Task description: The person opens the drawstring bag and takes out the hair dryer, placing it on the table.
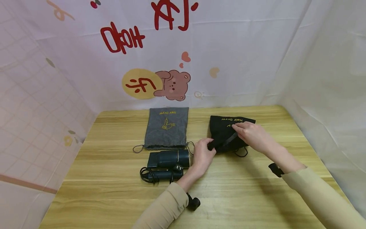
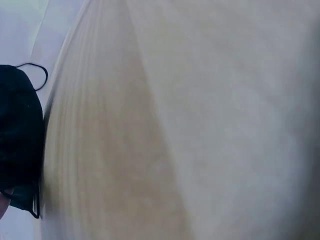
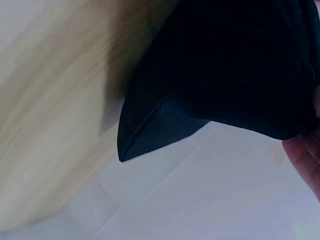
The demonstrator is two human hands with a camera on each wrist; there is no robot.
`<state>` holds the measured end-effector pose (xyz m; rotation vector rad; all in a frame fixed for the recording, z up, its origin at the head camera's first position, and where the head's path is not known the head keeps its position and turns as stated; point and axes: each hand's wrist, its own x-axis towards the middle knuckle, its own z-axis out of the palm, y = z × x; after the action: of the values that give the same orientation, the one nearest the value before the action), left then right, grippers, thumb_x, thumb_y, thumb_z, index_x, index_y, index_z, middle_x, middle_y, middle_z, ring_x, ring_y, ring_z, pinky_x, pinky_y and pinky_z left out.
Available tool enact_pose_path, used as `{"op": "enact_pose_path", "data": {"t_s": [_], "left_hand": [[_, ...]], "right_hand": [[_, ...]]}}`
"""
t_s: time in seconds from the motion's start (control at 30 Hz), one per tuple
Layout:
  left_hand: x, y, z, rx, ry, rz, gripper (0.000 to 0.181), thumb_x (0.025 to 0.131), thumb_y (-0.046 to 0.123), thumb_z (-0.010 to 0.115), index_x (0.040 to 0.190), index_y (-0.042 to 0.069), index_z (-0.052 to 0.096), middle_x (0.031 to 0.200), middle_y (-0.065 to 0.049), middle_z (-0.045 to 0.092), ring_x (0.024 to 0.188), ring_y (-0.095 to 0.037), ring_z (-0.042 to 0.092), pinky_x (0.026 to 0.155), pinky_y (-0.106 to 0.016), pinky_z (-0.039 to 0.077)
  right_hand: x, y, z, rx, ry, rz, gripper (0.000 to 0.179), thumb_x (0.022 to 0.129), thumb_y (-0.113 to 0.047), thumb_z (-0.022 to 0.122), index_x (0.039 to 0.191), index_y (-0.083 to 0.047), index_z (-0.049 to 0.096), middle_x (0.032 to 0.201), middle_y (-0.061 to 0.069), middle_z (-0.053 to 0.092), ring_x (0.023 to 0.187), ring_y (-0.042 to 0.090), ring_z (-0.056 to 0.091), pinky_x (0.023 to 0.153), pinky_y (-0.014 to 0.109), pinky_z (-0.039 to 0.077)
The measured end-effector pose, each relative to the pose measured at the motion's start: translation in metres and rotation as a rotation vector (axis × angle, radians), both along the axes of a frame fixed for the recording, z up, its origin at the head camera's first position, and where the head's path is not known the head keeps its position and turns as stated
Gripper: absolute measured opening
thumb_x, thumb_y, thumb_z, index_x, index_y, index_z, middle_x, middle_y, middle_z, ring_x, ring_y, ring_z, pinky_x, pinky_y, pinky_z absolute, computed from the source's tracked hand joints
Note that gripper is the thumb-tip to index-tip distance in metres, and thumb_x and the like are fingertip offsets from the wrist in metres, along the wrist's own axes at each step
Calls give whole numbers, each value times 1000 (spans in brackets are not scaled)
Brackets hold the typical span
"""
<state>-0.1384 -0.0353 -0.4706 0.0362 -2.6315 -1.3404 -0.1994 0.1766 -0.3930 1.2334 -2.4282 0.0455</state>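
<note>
Head view: a black drawstring bag (image 1: 218, 129) lies towards the back right of the table (image 1: 228, 197), its long axis running front to back, lettered end towards the wall and corded mouth towards the person. The left hand (image 1: 203, 155) pinches its near left edge; the right hand (image 1: 253, 134) pinches cloth further right. Its contents cannot be told. Left of it, a grey bag (image 1: 166, 133) lies flat, mouth nearer the person, and a folded hair dryer (image 1: 168, 159) lies crosswise outside it.

Left wrist view: a cord loop (image 2: 45, 77) sticks out from the black cloth.

Right wrist view: fingers grip the cloth, and a pointed corner (image 3: 137, 140) shows, unseen from the head.

Two drawstring bags (image 1: 218, 128) (image 1: 154, 133), one hair dryer (image 1: 167, 159), one table (image 1: 108, 194).
</note>
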Motion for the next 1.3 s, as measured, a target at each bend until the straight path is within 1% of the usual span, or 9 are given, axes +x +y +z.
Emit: {"op": "enact_pose_path", "data": {"t_s": [0.23,0.47,0.7,0.83,0.93,1.0,1.1,1.2,1.3], "left_hand": [[-1,-1,2,12,1,1,30,87,-2,79,116,5,79,110,-10,80,97,-23,75,84,-29,61],[0,-2,5,23,2,-35,30,89,-2,78,118,5,78,110,-11,79,96,-24,76,85,-29,62],[2,-4,4,-24,-21,-52,33,89,-4,74,120,3,77,109,-14,78,95,-25,76,84,-30,62],[1,-4,3,-9,-18,-60,32,91,-1,72,122,2,77,111,-15,78,97,-25,76,83,-32,62],[2,-4,2,11,-19,-54,30,94,3,69,123,3,77,117,-15,78,104,-25,76,87,-33,62],[2,-4,1,28,-22,-44,27,97,6,68,123,4,77,118,-14,79,107,-24,76,89,-33,62],[1,-4,0,51,-9,-25,23,100,9,66,119,6,79,115,-12,80,105,-22,76,86,-32,62],[2,-4,0,60,-5,-15,21,101,11,66,117,7,80,112,-11,81,102,-22,76,84,-30,62],[3,-4,1,54,-9,-11,24,99,7,67,119,6,79,117,-12,80,105,-23,76,86,-32,62]], "right_hand": [[-7,4,10,-19,58,13,35,83,6,78,118,6,75,112,22,78,98,38,78,78,48,64],[-11,9,16,-19,85,17,37,82,6,78,119,5,75,117,22,78,99,39,78,76,49,64],[-15,11,25,-106,128,20,34,79,10,79,113,4,76,104,16,79,83,34,78,63,48,62],[-13,8,26,-160,94,3,32,80,12,76,111,4,76,98,16,79,76,34,76,61,47,61],[-9,4,21,-218,62,-5,31,80,12,75,110,5,77,95,17,79,70,32,74,58,46,60],[-6,2,17,-250,45,-12,30,81,11,74,110,4,77,90,16,78,62,28,70,53,42,56],[0,0,11,-274,22,-28,31,82,9,76,112,5,77,88,17,77,59,27,69,51,42,55],[6,0,7,-273,-16,-53,31,83,6,78,114,4,77,91,17,78,67,30,73,55,44,58],[9,2,7,-265,-65,-62,32,84,8,78,115,5,77,97,18,79,78,34,77,64,48,61]]}}
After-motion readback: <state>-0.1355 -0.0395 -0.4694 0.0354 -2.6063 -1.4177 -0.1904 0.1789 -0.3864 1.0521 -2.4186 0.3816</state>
